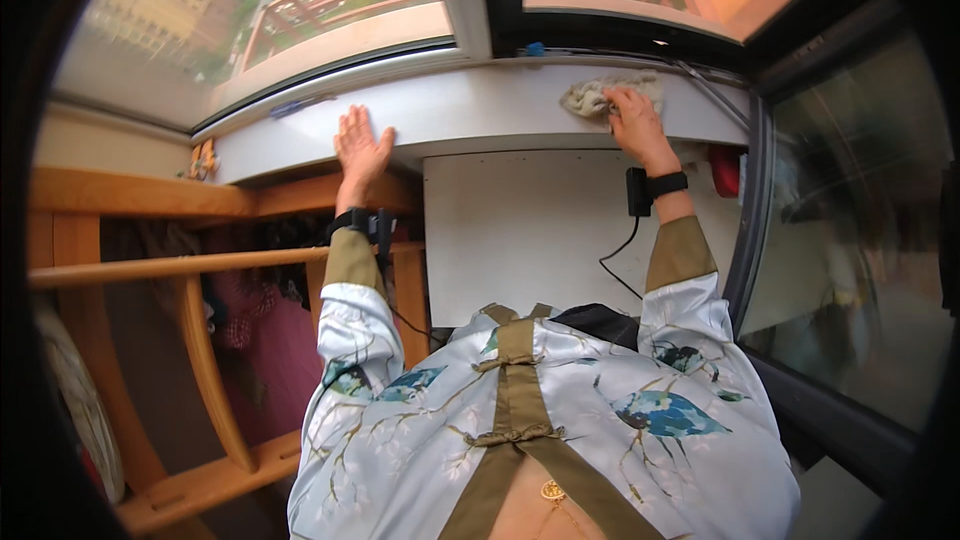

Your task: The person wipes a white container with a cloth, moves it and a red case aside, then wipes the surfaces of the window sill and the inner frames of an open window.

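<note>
Currently, the right hand (637, 127) grasps a cloth (583, 98) at right on the far sill (480, 105); the left hand (361, 148) lies flat, fingers extended. Near left, a wooden frame (200, 265) encloses pink fabric (265, 365).

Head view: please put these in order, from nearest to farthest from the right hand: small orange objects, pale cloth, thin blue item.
1. Pale cloth: touching the right hand, on the right part of the white sill.
2. Thin blue item: on the sill, left, beside the window frame.
3. Small orange objects: at the sill's left end.
</note>
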The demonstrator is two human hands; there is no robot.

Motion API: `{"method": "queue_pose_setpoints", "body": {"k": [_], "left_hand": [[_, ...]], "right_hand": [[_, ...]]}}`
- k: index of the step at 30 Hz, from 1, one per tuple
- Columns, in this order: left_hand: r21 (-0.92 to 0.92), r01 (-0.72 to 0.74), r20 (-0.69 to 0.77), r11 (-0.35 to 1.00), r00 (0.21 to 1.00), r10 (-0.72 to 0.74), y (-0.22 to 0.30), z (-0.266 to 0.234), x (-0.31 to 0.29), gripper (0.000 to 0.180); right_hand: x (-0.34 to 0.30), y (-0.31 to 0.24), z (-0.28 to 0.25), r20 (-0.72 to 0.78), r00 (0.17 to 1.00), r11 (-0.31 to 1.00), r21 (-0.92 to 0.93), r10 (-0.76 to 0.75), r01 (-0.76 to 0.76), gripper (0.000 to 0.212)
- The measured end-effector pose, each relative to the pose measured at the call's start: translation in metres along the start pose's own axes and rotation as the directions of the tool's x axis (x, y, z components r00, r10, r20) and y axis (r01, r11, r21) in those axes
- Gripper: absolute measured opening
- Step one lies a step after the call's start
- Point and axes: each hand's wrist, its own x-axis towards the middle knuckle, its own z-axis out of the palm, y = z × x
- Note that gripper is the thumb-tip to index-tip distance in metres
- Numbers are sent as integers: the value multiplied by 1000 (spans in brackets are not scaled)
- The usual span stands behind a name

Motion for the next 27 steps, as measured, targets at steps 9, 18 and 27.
{"method": "queue_pose_setpoints", "body": {"k": [9,18,27], "left_hand": [[-291,-11,182,957,981,67,-9,-24,1,76],[-991,-12,21,133,970,244,65,-92,-72,73],[-358,-126,-136,925,987,81,17,-68,-37,65]], "right_hand": [[25,-139,41,364,903,628,763,-227,-150,19],[53,-230,50,432,857,291,889,-281,-353,36],[57,-143,100,39,904,903,-41,-425,427,48]]}}
